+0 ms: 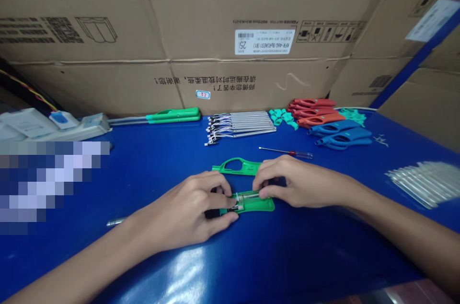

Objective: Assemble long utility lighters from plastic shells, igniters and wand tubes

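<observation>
- Green shell half (260,205) lies flat on the blue table (251,265) at the centre of the frame, between your two hands.
- Your left hand (194,213) is clamped on the shell's left end, thumb below and fingers curled over the top.
- Your right hand (298,181) enters from the right. Its fingertips are drawn together on the clear inner part (247,195), which sits along the shell's upper edge.
- A small dark piece sits under your left fingers. What it is cannot be told.
- The second green shell (237,166) lies just above your hands. Whether your right fingers touch it cannot be told.
- The screwdriver (287,153) lies above and right of centre, apart from your right hand.
- The metal tubes (242,125), with wires at their left ends, are bundled at upper centre.
- The red shells (316,111) and the blue shells (341,135) are stacked at upper right, the red behind the blue.
- The green lighters (172,114) lie at upper left of centre, against the cardboard boxes (215,30).
- The clear tubes (424,180) lie in a heap at the right edge.
</observation>
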{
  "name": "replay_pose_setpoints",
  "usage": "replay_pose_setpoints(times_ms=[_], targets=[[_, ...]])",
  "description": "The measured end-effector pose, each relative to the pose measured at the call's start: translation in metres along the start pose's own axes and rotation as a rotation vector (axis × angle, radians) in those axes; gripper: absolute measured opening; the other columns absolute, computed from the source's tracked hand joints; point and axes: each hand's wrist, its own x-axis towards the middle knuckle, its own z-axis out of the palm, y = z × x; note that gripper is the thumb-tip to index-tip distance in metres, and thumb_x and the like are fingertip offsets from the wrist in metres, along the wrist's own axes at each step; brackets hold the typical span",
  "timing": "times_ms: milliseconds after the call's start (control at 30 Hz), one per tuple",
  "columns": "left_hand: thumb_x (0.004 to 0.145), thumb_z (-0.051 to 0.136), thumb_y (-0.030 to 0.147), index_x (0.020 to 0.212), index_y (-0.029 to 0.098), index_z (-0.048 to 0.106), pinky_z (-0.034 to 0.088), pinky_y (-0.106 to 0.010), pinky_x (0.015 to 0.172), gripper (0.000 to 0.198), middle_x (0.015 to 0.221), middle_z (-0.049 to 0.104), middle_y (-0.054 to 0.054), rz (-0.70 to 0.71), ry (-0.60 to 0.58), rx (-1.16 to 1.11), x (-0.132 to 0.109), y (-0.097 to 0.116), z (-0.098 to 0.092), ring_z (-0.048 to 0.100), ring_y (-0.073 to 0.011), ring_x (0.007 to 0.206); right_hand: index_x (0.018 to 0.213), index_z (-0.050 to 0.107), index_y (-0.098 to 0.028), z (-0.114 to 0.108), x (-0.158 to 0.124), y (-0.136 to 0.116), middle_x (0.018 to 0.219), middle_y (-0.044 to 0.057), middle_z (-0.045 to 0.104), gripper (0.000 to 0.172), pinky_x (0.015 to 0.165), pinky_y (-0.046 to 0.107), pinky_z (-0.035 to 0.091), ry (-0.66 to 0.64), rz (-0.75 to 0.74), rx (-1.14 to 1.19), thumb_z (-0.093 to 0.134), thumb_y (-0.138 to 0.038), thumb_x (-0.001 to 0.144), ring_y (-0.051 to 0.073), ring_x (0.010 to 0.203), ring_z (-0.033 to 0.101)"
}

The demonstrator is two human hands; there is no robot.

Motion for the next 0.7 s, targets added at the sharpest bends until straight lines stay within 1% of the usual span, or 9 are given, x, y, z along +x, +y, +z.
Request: replay_pose_setpoints(times_ms=[100, 233, 433, 567, 700], targets=[[0.090, 0.065, 0.025, 0.091, 0.019, 0.077, 0.053, -0.030, 0.077, 0.014, 0.092, 0.066, -0.004, 0.001, 0.006, 0.003, 0.0004, -0.0008, 0.0007, 0.065, -0.0167, 0.083, 0.089, 0.073, -0.017, 0.0016, 0.0011, 0.0023, 0.089, 0.003, 0.071, 0.013, 0.073, 0.025, 0.047, 0.007, 0.029, 0.018, 0.061, -0.013, 0.089, 0.014, 0.079, 0.062], [0.090, 0.065, 0.027, 0.092, 0.019, 0.077, 0.053, -0.030, 0.077, 0.014, 0.092, 0.066, -0.004, 0.000, 0.006, 0.012, 0.0006, -0.0017, 0.0018, 0.065, -0.0167, 0.082, 0.087, 0.073, -0.017, 0.0032, 0.0015, 0.0033, 0.088, 0.002, 0.070, 0.013, 0.073, 0.025, 0.046, 0.010, 0.022, 0.033, 0.061, -0.014, 0.088, 0.014, 0.078, 0.062], [0.089, 0.066, 0.026, 0.093, 0.018, 0.075, 0.051, -0.033, 0.087, 0.013, 0.092, 0.069, -0.003, 0.043, 0.054, 0.023, 0.0016, -0.0014, 0.0018, 0.066, -0.0175, 0.087, 0.093, 0.073, -0.017, 0.0008, -0.0018, 0.0002, 0.093, 0.003, 0.071, 0.014, 0.078, 0.025, 0.045, 0.004, -0.018, -0.044, 0.060, -0.015, 0.089, 0.015, 0.085, 0.062], [0.090, 0.066, 0.025, 0.092, 0.017, 0.073, 0.051, -0.034, 0.085, 0.011, 0.092, 0.070, -0.004, 0.063, 0.089, 0.056, 0.0028, -0.0044, 0.0038, 0.066, -0.0180, 0.086, 0.092, 0.073, -0.018, -0.0030, -0.0033, -0.0016, 0.092, 0.002, 0.072, 0.015, 0.078, 0.026, 0.045, -0.014, -0.015, -0.086, 0.059, -0.014, 0.089, 0.015, 0.084, 0.063], [0.092, 0.064, 0.026, 0.094, 0.017, 0.072, 0.051, -0.036, 0.084, 0.013, 0.093, 0.069, -0.005, 0.073, 0.113, 0.090, 0.0022, -0.0071, 0.0059, 0.065, -0.0191, 0.087, 0.091, 0.074, -0.018, -0.0058, -0.0046, -0.0024, 0.093, 0.003, 0.073, 0.016, 0.082, 0.028, 0.043, 0.022, -0.022, -0.114, 0.058, -0.016, 0.090, 0.016, 0.086, 0.065]])
